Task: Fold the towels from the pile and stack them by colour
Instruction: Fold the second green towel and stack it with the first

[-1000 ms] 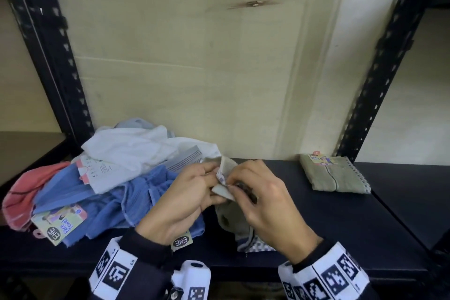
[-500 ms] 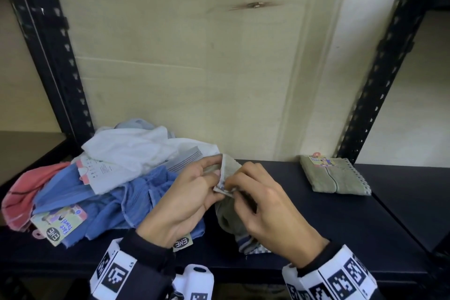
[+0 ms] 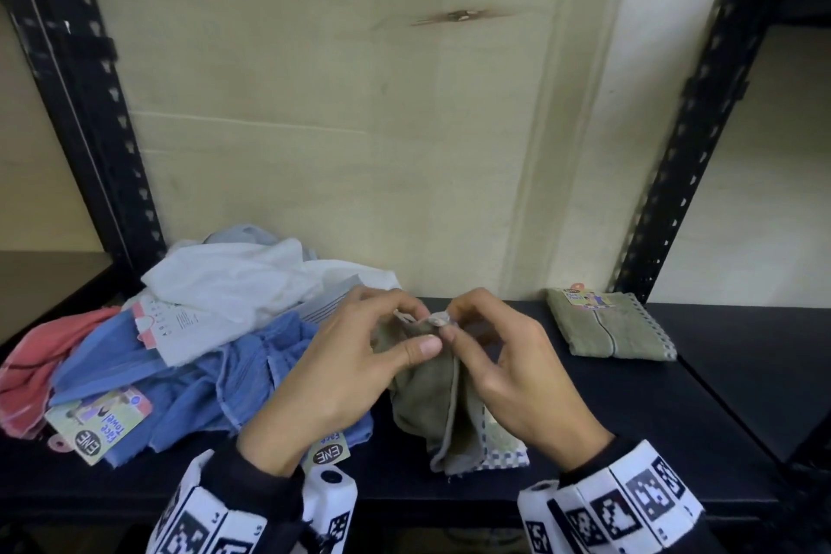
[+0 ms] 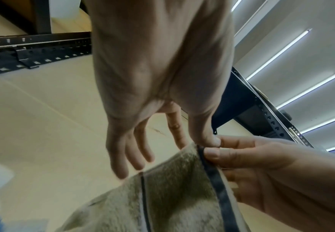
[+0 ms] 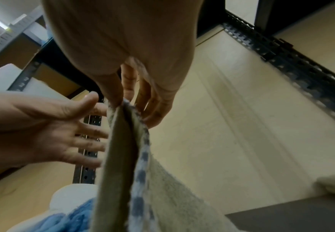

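Observation:
An olive-green towel [image 3: 443, 409] with a checked border hangs from both hands down onto the black shelf [image 3: 629, 418]. My left hand [image 3: 416, 328] pinches its top edge between thumb and forefinger. My right hand [image 3: 443, 326] pinches the same edge right beside it. In the left wrist view the left thumb sits on the towel [image 4: 172, 196] at its corner, and the right hand [image 4: 212, 153] holds the dark stripe. The right wrist view shows the towel [image 5: 120, 157] folded double under the right hand's pinch [image 5: 123, 102]. A folded olive towel [image 3: 611, 326] lies at the right.
The loose pile lies on the shelf's left half: a white towel [image 3: 234, 283], blue towels [image 3: 189, 378] with paper labels, a pink one [image 3: 27, 373] at the far left. Black perforated uprights [image 3: 90, 103] frame the bay, backed by a wooden panel [image 3: 359, 126].
Both hands stay together at the towel's top edge. The fingers have shifted their pinch along it, and the towel now hangs more spread out, its checked border showing at the bottom.

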